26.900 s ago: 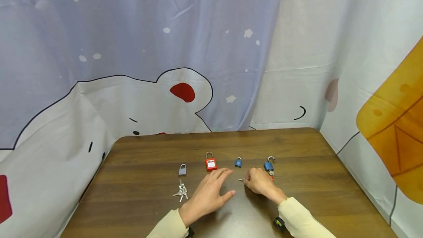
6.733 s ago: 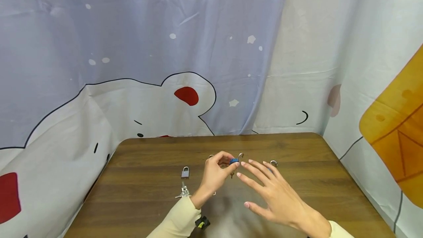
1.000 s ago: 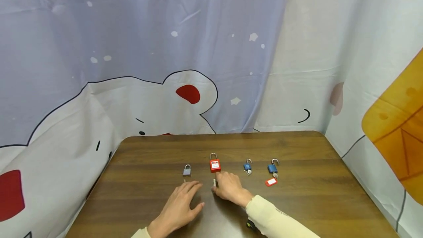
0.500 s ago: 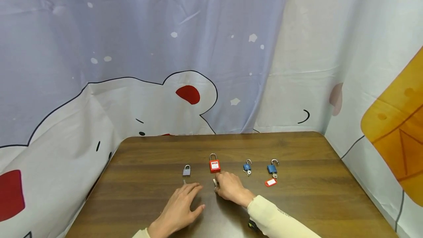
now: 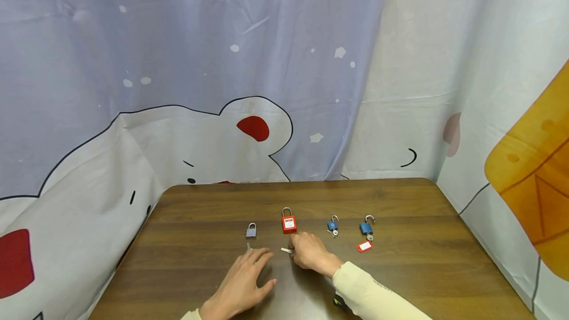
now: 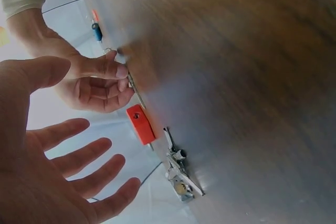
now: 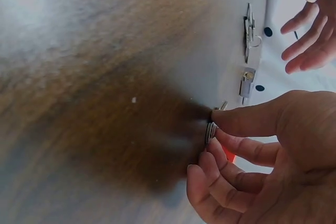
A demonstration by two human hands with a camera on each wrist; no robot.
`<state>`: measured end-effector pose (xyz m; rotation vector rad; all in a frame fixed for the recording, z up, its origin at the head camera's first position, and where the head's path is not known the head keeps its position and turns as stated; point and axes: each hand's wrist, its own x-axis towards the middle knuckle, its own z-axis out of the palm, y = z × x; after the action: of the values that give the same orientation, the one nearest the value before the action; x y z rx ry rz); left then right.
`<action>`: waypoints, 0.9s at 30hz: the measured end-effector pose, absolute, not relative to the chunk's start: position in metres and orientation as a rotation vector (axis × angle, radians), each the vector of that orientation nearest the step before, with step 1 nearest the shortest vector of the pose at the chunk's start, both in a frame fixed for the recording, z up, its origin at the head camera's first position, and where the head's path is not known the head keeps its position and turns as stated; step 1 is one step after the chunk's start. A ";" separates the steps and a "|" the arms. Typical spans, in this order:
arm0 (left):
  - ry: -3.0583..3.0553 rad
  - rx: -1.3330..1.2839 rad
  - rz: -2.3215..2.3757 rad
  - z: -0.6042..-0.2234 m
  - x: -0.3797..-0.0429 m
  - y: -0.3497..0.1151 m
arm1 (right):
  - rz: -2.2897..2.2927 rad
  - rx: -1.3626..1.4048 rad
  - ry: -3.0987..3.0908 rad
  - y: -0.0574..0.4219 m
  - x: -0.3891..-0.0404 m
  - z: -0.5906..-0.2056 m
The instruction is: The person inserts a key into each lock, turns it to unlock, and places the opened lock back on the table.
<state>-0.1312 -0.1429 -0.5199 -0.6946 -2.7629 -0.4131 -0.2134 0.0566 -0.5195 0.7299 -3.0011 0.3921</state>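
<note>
The right hand (image 5: pixel 309 252) pinches a key (image 5: pixel 286 250) between thumb and fingers, low over the table (image 5: pixel 213 201); whether the key touches the wood is hard to tell. Its blade pokes out to the left. The left hand (image 5: pixel 240 280) holds nothing, fingers spread.

For good control, the pinch should sit on the key's head, leaving the blade free, with a small lift before any turn so the tip doesn't scrape.

Just beyond the right hand lies the red lock (image 5: pixel 289 224), shackle closed, what looks like its keyhole facing the person. Left of it is the grey lock (image 5: pixel 251 233), with the key bunch (image 7: pixel 248 32) nearer, partly hidden from above by the left hand; that side is tightest. Rightward the spacing is wider: the small blue lock (image 5: pixel 332 226), then the large blue lock (image 5: pixel 366 229) with its red tag (image 5: pixel 364 246), both shackles open. The table's far edge runs well behind them, before a curtain (image 5: pixel 200 63).
</note>
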 end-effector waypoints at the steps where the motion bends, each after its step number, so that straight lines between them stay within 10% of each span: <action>1: -2.767 -0.694 -0.412 -0.520 -0.131 -0.143 | 0.394 0.728 -3.012 0.056 -0.213 -0.519; 27: -2.794 -0.705 -0.406 -0.525 -0.127 -0.142 | 0.282 0.707 -3.130 0.051 -0.216 -0.510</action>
<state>-0.1268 -0.1421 -0.5253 -0.7052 -2.7941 -0.4057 -0.2158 0.0506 -0.5104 0.7074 -3.1296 0.2822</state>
